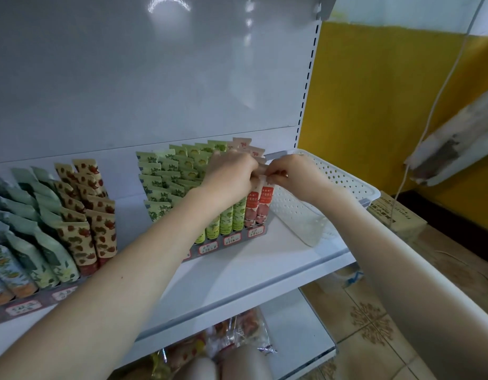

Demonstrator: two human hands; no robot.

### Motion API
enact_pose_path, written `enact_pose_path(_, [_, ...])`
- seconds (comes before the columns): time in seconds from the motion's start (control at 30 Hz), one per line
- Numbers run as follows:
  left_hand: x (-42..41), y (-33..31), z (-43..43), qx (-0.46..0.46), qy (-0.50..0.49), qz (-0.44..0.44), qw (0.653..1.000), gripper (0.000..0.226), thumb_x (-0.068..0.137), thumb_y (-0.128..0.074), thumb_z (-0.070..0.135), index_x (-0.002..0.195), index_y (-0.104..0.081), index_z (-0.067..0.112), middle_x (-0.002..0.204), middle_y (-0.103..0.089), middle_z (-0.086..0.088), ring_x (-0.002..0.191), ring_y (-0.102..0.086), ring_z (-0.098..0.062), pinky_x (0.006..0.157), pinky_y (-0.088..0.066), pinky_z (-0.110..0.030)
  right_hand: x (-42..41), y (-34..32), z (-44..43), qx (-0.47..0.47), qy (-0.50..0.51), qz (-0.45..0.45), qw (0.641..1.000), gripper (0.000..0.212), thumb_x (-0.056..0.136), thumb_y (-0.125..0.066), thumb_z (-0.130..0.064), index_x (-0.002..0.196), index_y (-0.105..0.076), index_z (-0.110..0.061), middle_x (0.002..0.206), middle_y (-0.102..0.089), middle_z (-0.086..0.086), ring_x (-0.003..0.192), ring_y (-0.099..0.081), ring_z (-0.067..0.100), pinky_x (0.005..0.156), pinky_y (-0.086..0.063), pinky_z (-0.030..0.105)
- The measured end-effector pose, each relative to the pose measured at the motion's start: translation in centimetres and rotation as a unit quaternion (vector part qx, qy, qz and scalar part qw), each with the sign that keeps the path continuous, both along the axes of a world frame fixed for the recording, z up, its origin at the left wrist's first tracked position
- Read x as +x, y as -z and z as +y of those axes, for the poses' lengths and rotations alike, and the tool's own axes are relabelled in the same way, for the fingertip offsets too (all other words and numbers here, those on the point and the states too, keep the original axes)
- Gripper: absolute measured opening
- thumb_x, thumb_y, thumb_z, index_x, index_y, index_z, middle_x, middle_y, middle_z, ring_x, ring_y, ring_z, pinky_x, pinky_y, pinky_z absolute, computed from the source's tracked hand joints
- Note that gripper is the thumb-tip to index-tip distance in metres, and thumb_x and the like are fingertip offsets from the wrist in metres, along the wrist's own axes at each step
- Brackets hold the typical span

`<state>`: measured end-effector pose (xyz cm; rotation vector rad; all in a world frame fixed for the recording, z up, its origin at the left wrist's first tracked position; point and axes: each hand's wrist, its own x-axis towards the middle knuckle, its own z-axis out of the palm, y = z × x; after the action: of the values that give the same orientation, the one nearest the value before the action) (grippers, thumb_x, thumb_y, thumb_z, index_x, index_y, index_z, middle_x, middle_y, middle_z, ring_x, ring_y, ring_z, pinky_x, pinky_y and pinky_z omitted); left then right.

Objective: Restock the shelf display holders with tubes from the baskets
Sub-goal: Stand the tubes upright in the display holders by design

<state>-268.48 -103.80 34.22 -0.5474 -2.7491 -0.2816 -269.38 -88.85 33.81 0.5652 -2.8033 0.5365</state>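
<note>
Both hands meet over the right end of the tiered display holder [232, 244] on the white shelf [245, 272]. The left hand [232, 174] is curled with its fingers pinched at the top of the red tubes [258, 207] in the last column, and the right hand [295, 171] pinches the crimped top edge of the front red tube from the other side. So each hand is closed narrowly on a tube top, seating it in its slot.

To do this step well, the tube should go straight down into the rightmost channel, label facing out, its base settling behind the price tag [256, 231] and its crimp level with the green tubes [226, 220] beside it. One hand can steady the row behind while the other presses, so the tubes lean evenly.

The white perforated basket [336, 185] sits just beside the holder on the same shelf; it looks nearly empty, though its near wall hides part of the floor. The hands cover the tops of the red column, so how many tubes stand behind the front 2 is unclear, perhaps 3 or 4. Fingertip contact itself is hidden. A second holder [59, 294] with patterned tubes is cut off at the left edge.
</note>
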Motion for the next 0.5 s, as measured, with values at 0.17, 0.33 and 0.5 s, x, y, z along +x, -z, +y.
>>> enact_pose_path(0.17, [0.45,-0.4,-0.27,0.018,0.01,-0.008,1.0,0.018,0.091,-0.053,0.023,0.098,-0.07,0.022,0.098,-0.064,0.001,0.102,-0.053,-0.024,0.099,-0.036,-0.04,0.18,-0.02,0.28,-0.021,0.004,-0.006,1.0,0.017,0.089,-0.058,-0.009,0.101,-0.069,-0.006,0.1,-0.067,0.008,0.082,-0.052,0.015,0.06,-0.032,0.015])
enact_pose_path(0.33, [0.74,-0.45,-0.52,0.035,0.028,-0.014,0.999,0.021,0.092,-0.055,0.023,0.107,-0.069,0.026,0.106,-0.066,-0.002,0.107,-0.051,-0.026,0.1,-0.035,-0.04,0.12,0.11,0.54,-0.021,-0.001,-0.008,1.0,0.018,0.089,-0.059,-0.012,0.104,-0.068,-0.006,0.102,-0.067,0.008,0.082,-0.048,0.01,0.058,-0.033,0.013])
enact_pose_path(0.5, [0.67,-0.53,-0.9,0.043,0.038,0.001,0.998,0.018,0.091,-0.055,0.018,0.099,-0.072,0.018,0.098,-0.068,-0.003,0.098,-0.057,-0.024,0.093,-0.042,-0.038,0.06,0.11,0.62,-0.034,-0.005,-0.004,0.999,0.017,0.089,-0.059,-0.011,0.102,-0.068,-0.005,0.1,-0.067,0.008,0.081,-0.05,0.012,0.059,-0.034,0.009])
